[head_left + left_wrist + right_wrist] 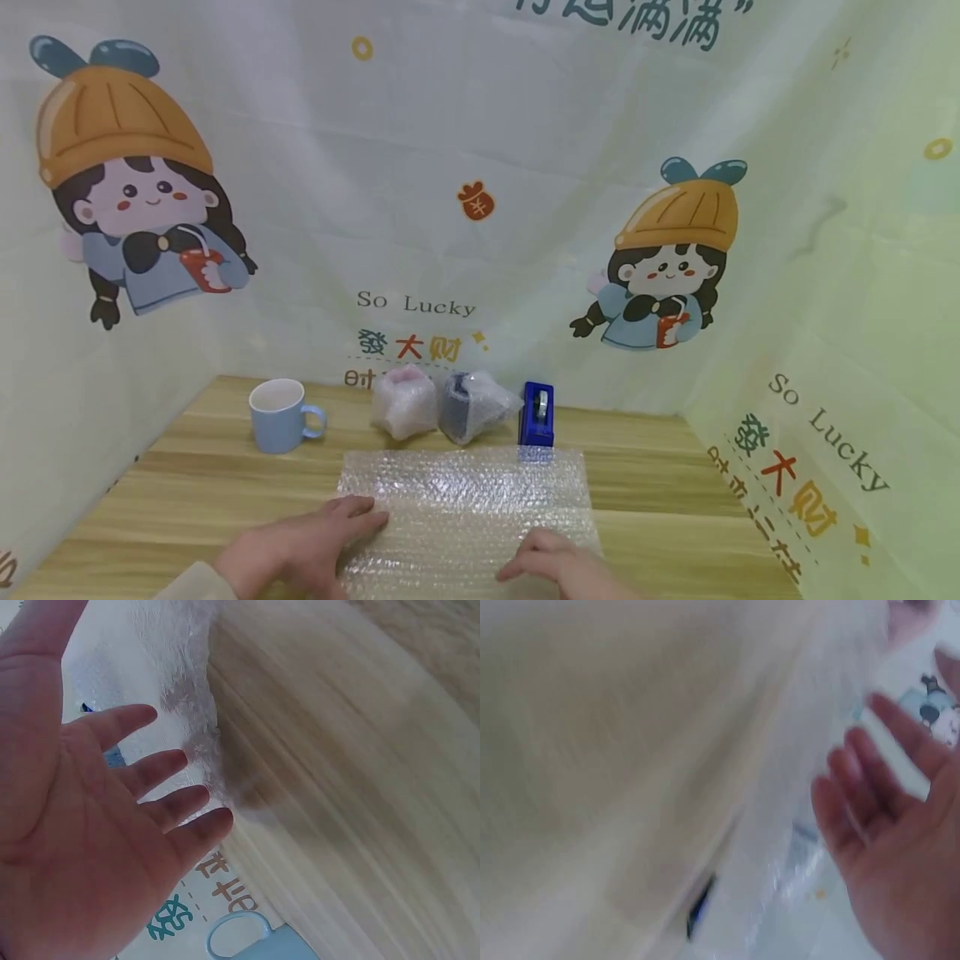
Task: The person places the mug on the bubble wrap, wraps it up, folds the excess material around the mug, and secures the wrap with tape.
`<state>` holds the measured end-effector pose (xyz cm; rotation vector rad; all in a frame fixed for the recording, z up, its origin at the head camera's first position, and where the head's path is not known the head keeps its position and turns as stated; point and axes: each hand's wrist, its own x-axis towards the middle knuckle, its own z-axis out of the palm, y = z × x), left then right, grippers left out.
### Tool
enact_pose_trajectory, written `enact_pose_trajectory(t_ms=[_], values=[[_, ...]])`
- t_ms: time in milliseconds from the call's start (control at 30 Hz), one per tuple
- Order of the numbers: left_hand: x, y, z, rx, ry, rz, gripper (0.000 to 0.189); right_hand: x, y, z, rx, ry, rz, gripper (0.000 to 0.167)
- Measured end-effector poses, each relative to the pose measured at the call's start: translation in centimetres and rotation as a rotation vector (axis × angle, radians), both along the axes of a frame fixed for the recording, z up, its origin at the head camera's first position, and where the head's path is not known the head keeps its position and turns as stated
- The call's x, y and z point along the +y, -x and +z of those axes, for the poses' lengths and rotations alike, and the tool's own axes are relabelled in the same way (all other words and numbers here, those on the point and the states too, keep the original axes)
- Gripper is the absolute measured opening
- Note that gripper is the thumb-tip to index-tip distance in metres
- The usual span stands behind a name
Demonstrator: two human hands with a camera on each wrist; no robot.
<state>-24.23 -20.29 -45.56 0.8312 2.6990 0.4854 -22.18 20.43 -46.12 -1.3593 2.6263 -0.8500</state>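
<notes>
A sheet of clear bubble wrap (465,492) lies over the near middle of the table. At its left edge is my left hand (307,542), fingers reaching over the sheet. The left wrist view shows that hand (97,795) with extended, slightly spread fingers alongside the bubble wrap (196,697). My right hand (562,568) is over the sheet's near right part, partly cut off by the frame's bottom. In the blurred right wrist view its fingers (855,780) are loosely bent beside the bubble wrap (780,825), with nothing gripped.
Behind the sheet's left side stands a light blue mug (276,421). Two bubble-wrapped bundles, one pinkish (405,408) and one dark (467,412), sit at the back. A blue tape dispenser (537,417) stands right of them. Printed cloth (420,208) walls the wooden table (660,492).
</notes>
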Motion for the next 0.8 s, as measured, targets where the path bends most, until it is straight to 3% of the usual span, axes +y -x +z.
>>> enact_pose_trajectory(t_ms=[33, 133, 300, 467, 800], values=[[0.0, 0.0, 0.0, 0.006, -0.005, 0.000, 0.117, 0.2, 0.3, 0.7, 0.078, -0.039, -0.028, 0.037], [-0.1, 0.1, 0.0, 0.032, -0.006, -0.011, 0.115, 0.4, 1.3, 2.3, 0.062, -0.161, -0.175, 0.064], [-0.1, 0.1, -0.3, 0.067, 0.001, -0.026, 0.111, 0.1, 2.9, 2.0, -0.029, -0.359, -0.216, 0.100], [-0.2, 0.0, -0.5, 0.083, 0.002, -0.035, 0.111, -0.4, 3.5, 0.4, -0.135, -0.454, -0.255, 0.106], [-0.6, 0.2, -0.3, -0.034, -0.057, 0.012, 0.115, -1.1, 3.9, -0.1, -0.149, -0.407, -0.269, 0.115]])
